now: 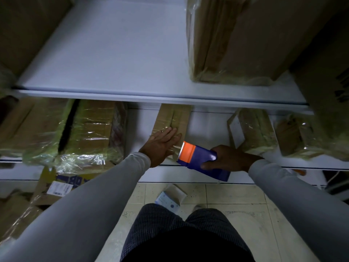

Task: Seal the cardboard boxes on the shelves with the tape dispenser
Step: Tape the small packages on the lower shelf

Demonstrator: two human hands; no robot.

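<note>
Meanwhile right hand (229,157) grips tape dispenser (200,160); box label (59,188) print unreadable.

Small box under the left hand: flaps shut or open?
Shut. The box flaps lie flat, clear tape along the seam; the left hand presses on it.

Dim overall, glare on clear tape, dark blurred corners, wide-angle bending at edges
</note>
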